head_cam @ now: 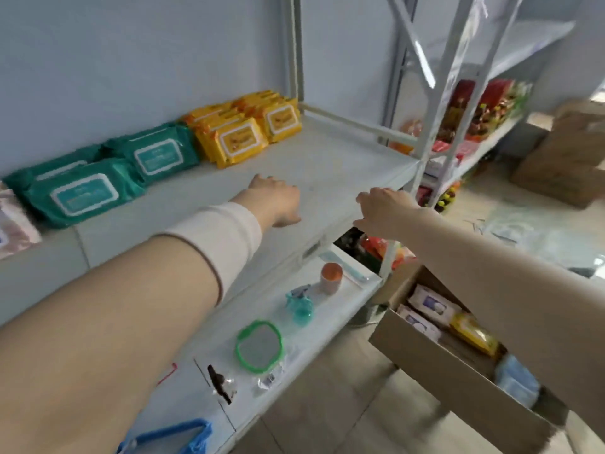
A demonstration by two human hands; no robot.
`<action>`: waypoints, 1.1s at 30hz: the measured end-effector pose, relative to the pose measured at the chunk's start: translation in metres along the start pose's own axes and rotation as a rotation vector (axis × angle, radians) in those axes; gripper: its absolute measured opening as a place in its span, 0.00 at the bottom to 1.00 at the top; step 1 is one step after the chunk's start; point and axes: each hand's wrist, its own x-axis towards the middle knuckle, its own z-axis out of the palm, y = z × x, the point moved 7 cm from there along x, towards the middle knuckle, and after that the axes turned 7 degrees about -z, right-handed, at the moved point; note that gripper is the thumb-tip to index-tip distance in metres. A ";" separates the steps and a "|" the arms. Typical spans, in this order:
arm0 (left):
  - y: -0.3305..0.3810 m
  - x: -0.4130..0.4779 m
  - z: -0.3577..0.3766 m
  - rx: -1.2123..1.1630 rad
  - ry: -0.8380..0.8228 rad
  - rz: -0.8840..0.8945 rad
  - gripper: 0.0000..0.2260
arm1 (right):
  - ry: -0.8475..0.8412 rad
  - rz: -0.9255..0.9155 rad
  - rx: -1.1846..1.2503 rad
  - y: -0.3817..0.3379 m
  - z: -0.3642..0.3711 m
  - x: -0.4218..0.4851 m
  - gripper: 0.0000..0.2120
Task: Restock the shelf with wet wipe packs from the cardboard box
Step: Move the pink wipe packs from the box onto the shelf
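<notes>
Nothing held: left hand (276,201) and right hand (383,211) seen relaxed over shelf (343,158), frame centre. Wet wipe packs (429,303) seen in cardboard box (442,365), lower right; judged soft, light, slippery; best gripped across short edges.

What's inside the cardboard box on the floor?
The cardboard box shows two white packs, a yellow pack and a blue pack; the right forearm hides the rest.

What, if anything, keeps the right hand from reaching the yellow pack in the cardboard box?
Probably yes: the right hand holds nothing, the cardboard box is open, and the yellow pack lies uncovered.
</notes>
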 end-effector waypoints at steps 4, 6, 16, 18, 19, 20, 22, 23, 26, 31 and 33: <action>0.120 0.043 -0.033 0.008 0.028 0.184 0.23 | -0.084 0.166 0.023 0.114 0.034 -0.036 0.16; 0.176 0.059 -0.042 0.013 0.030 0.289 0.21 | -0.115 0.236 0.022 0.164 0.055 -0.050 0.15; 0.419 0.140 0.008 0.040 -0.187 0.648 0.21 | -0.344 0.604 0.235 0.334 0.227 -0.109 0.17; 0.453 0.148 0.028 0.054 -0.257 0.677 0.21 | -0.384 0.654 0.307 0.344 0.265 -0.123 0.19; 0.469 0.153 0.040 0.060 -0.292 0.691 0.21 | -0.413 0.675 0.342 0.346 0.283 -0.132 0.20; 0.484 0.157 0.052 0.058 -0.327 0.701 0.21 | -0.436 0.690 0.372 0.349 0.301 -0.139 0.21; 0.510 0.165 0.080 0.040 -0.394 0.704 0.22 | -0.475 0.707 0.433 0.353 0.337 -0.149 0.21; 0.520 0.169 0.094 0.033 -0.429 0.696 0.22 | -0.496 0.715 0.471 0.353 0.354 -0.151 0.21; 0.542 0.181 0.139 -0.001 -0.540 0.643 0.22 | -0.585 0.706 0.591 0.348 0.408 -0.151 0.20; 0.582 0.214 0.201 -0.137 -0.636 0.489 0.24 | -0.607 0.702 0.751 0.352 0.476 -0.126 0.19; 0.600 0.231 0.228 -0.227 -0.685 0.410 0.26 | -0.590 0.727 0.859 0.353 0.503 -0.110 0.21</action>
